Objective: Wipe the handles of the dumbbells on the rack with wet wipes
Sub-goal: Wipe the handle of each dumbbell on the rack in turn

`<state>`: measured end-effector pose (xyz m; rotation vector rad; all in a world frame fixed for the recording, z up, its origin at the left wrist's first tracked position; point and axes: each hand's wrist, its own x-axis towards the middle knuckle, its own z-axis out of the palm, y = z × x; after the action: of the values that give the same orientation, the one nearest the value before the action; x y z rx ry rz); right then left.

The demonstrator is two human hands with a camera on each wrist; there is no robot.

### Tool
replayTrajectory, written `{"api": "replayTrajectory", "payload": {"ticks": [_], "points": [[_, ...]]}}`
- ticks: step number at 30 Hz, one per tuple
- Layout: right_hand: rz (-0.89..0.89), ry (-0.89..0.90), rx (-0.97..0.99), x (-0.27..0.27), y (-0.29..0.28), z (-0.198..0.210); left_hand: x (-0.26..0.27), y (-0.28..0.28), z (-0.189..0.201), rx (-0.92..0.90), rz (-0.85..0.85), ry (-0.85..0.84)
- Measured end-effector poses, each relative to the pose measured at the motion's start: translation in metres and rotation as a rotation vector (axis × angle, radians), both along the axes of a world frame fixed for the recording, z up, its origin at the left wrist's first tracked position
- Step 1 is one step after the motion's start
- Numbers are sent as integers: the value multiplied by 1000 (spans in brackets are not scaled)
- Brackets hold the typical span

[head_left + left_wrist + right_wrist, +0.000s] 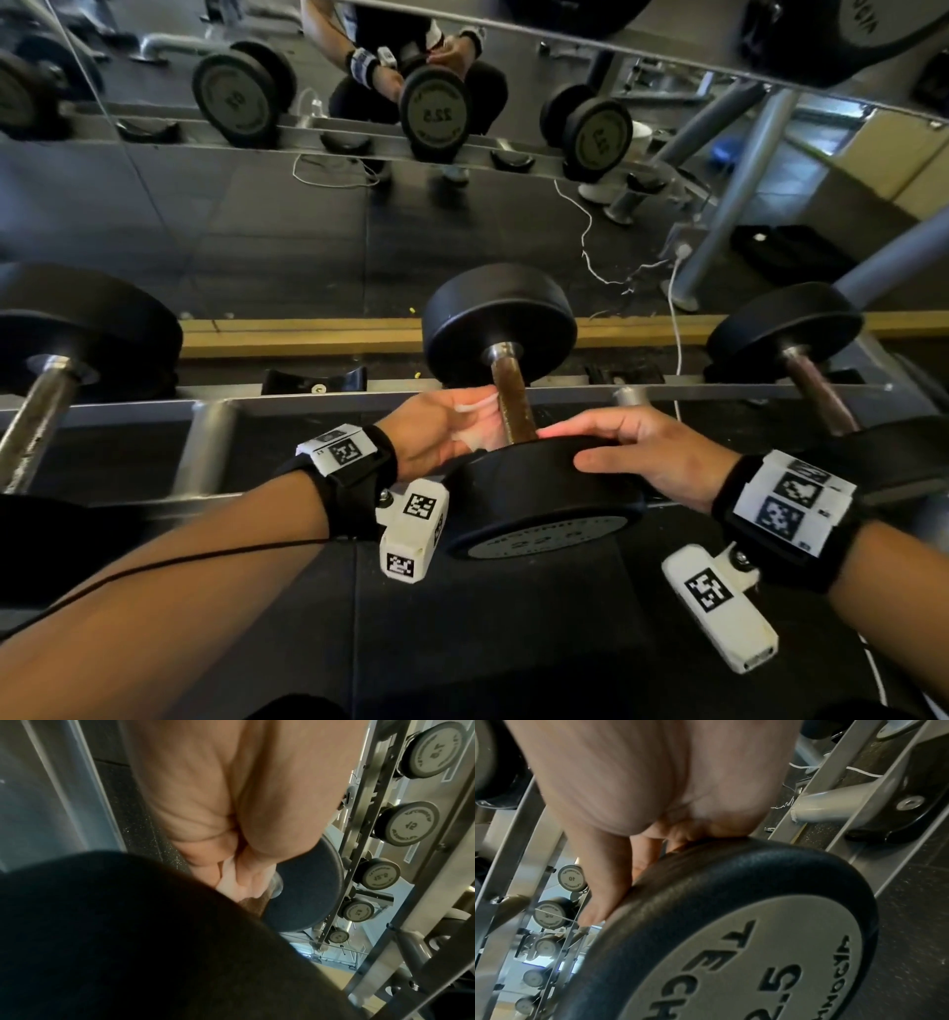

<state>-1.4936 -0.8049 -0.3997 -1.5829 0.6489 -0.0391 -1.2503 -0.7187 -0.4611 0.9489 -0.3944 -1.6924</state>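
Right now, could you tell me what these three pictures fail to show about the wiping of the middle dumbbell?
- Head view: the left hand covers most of the wet wipe; the handle side facing it is hidden.
- Left wrist view: the palm and a dark near shape hide the handle almost wholly.
- Right wrist view: the right hand rests on the near weight head; the label is cut off by the edge, and the handle is hidden.

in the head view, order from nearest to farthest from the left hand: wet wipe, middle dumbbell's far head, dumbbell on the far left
From the left hand:
1. wet wipe, held in it
2. middle dumbbell's far head, just beyond
3. far left dumbbell, along the rack
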Motion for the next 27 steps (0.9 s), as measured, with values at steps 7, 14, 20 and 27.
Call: {"api": "replayTrajectory", "payload": {"ticks": [7, 14, 20, 27], "points": [[-15, -36, 20, 0, 2, -3, 1, -6, -6, 81, 129, 14], [-4, -11, 37, 0, -1, -4, -8, 1, 1, 106, -63, -136], [-4, -39, 63, 0, -1, -5, 12, 6, -2, 150, -83, -55], [-19, -42, 86, 2, 0, -2, 7, -16, 1, 61, 59, -54]]}}
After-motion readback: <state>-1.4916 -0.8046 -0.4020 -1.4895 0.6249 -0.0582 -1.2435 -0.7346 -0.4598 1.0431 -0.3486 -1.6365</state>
